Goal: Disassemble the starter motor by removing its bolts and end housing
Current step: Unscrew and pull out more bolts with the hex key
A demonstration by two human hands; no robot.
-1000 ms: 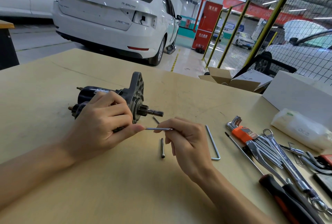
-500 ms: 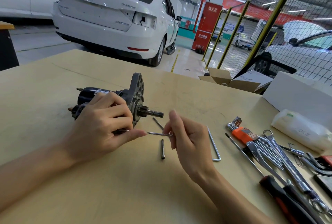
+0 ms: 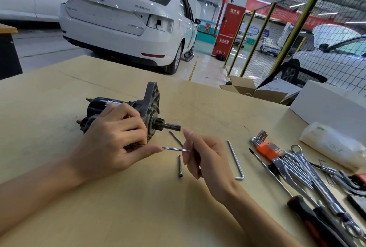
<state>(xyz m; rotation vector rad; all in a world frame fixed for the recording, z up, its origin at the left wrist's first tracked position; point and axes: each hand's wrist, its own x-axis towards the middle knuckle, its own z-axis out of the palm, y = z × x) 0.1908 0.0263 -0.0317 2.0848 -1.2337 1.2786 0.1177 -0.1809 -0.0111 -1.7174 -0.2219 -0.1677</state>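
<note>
Since a second ago the right hand (image 3: 206, 159) has turned from palm-down to edge-on, its forefinger now pointing up, and the short arm of the L-shaped hex key (image 3: 176, 149) it pinches has swung upright with it; the long arm still runs level toward the starter motor (image 3: 126, 114). The left hand (image 3: 112, 142) has not shifted: fingers curled over the motor's dark body, thumb tip against the key shaft. The motor lies on its side on the counter (image 3: 59, 92), grey end housing (image 3: 152, 106) and pinion shaft toward the right. Two loose bolts lie where they were, one bolt (image 3: 180, 165) near the right hand's fingers and another bolt (image 3: 175, 138) just below the shaft. A larger hex key (image 3: 236, 159) rests further right, beside an orange-holdered key set (image 3: 267, 148), spanners (image 3: 309, 169) and a red-and-black screwdriver (image 3: 316, 221). The red cabinet (image 3: 227, 29) behind carries Chinese characters, too small to read surely; lettering on a spanner and the plastic bag (image 3: 332, 145) is blurred.
</note>
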